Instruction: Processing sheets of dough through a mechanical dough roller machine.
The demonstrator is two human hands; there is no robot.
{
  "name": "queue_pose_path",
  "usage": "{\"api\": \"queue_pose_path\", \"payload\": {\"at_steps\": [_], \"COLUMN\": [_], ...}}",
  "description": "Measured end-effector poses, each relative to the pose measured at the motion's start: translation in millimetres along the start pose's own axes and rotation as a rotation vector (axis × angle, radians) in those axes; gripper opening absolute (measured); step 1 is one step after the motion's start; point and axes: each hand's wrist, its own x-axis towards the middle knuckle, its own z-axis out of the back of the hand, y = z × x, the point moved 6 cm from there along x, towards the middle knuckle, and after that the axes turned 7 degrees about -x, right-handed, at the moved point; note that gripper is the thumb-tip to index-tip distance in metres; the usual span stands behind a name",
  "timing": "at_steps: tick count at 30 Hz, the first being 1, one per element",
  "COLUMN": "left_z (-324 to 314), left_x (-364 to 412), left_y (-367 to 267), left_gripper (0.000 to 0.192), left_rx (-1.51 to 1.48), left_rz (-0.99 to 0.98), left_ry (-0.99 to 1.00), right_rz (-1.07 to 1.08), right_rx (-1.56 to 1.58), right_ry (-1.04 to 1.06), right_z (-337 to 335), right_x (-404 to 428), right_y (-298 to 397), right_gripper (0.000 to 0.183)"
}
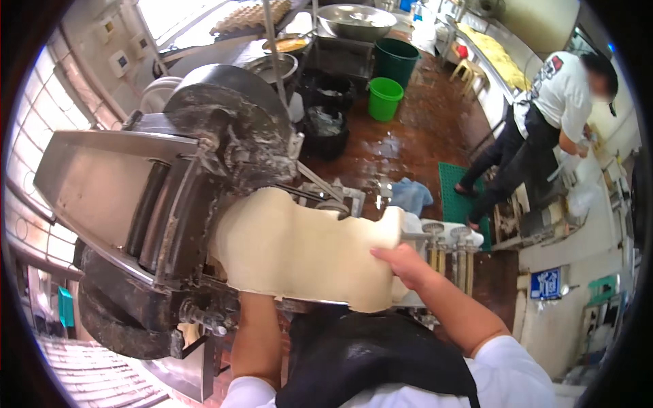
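Observation:
A wide, pale sheet of dough [326, 250] stretches from the outlet side of a dough sheeter [186, 224] towards the right. My right hand [408, 268] grips the sheet's right part, with the thumb on top and the fingers out of sight beneath. The left forearm reaches up under the dough near the machine, so the dough hides my left hand. At this left end the sheet bulges upward, while its far right corner curls. The machine's dark steel rollers [153, 217] lie beside its slanted metal hopper [102, 188].
Another person [551, 102] bends over a counter on the right, standing by a green mat [461, 199]. Green buckets [386, 99] and black tubs [326, 125] stand on the wet-looking brown floor. A blue cloth [410, 195] lies beyond the dough. Egg trays [250, 18] sit at the back.

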Motion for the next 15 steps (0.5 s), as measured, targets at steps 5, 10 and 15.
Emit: {"api": "queue_pose_path", "payload": {"at_steps": [5,10,15], "left_z": [-76,-199,-208], "left_x": [-60,-168,-210], "left_y": [6,-4,10], "left_gripper": [0.038,0.048,0.052], "left_rx": [0.316,1.08,1.091], "left_rz": [-0.087,-0.676,-0.848], "left_ry": [0.461,0.845,0.946], "right_rz": [-0.16,-0.115,-0.13], "right_rx": [-0.029,0.435,0.567], "right_ry": [0.034,0.236,0.08], "right_z": [-21,-34,-1], "right_x": [15,13,7], "right_y": [-37,-48,-88], "right_gripper": [0.042,0.07,0.066]}}
